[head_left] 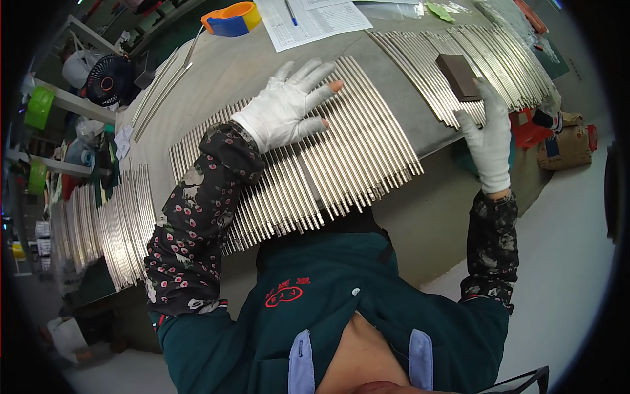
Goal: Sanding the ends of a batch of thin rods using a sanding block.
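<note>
My left hand [289,105], in a white glove with two bare fingertips, lies spread over a row of slim silvery metal rods [367,131]. Its fingers are stretched apart and grip nothing. To the right, my gloved right hand [489,134] reaches up to a brown rectangular block [458,75]. The fingers are at the block's right end, with the thumb apart below it; whether they touch it is hard to tell. The block rests on a second row of metal rods [413,65].
More rods [125,230] stand in bundles at the left. A yellow and blue tape roll [233,20], printed sheets [315,23] and a pen [291,12] lie at the table's far side. A black fan [109,80] is at far left; a brown sack [566,148] stands at right.
</note>
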### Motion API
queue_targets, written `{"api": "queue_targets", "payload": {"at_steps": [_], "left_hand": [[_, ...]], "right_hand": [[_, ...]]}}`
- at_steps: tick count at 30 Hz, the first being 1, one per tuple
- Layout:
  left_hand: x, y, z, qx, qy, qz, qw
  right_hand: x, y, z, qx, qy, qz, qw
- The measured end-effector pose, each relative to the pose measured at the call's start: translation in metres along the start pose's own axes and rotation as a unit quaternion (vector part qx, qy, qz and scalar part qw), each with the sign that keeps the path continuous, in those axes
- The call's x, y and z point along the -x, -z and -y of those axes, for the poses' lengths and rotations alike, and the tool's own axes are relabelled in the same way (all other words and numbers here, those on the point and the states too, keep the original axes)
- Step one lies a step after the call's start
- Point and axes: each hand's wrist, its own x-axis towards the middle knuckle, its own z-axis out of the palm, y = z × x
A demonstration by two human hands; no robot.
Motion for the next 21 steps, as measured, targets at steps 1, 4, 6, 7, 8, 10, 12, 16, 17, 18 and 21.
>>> {"api": "queue_targets", "payload": {"at_steps": [1,4,6,7,8,10,12,16,17,18,21], "left_hand": [[0.010,-0.002,0.011,-0.008,0.030,0.000,1.000],[0.032,-0.010,0.036,-0.005,0.120,0.008,0.993],[0.038,-0.011,0.040,0.118,0.246,-0.015,0.962],[0.037,-0.011,0.041,0.119,0.248,-0.015,0.961],[0.034,-0.013,0.041,0.121,0.254,0.004,0.960],[0.027,-0.018,0.035,0.092,0.248,0.021,0.964],[0.021,-0.019,0.032,0.096,0.237,0.025,0.966],[0.019,-0.022,0.029,0.108,0.215,0.013,0.971],[0.019,-0.023,0.029,0.116,0.207,0.006,0.971],[0.019,-0.023,0.030,0.107,0.194,0.003,0.975],[0.026,-0.024,0.032,0.111,0.181,-0.001,0.977]], "right_hand": [[-0.007,-0.006,-0.011,0.042,-0.028,0.015,0.999],[-0.026,-0.029,-0.036,0.164,-0.075,0.054,0.982],[-0.034,-0.042,-0.043,0.251,-0.168,0.132,0.944],[-0.037,-0.048,-0.044,0.250,-0.166,0.133,0.945],[-0.039,-0.052,-0.045,0.253,-0.190,0.173,0.933],[-0.041,-0.060,-0.049,0.235,-0.207,0.214,0.925],[-0.039,-0.062,-0.053,0.231,-0.194,0.205,0.931],[-0.037,-0.063,-0.060,0.209,-0.176,0.163,0.948],[-0.036,-0.062,-0.059,0.209,-0.176,0.164,0.948],[-0.034,-0.058,-0.057,0.204,-0.154,0.124,0.959],[-0.031,-0.048,-0.020,0.159,-0.097,0.062,0.981]]}}
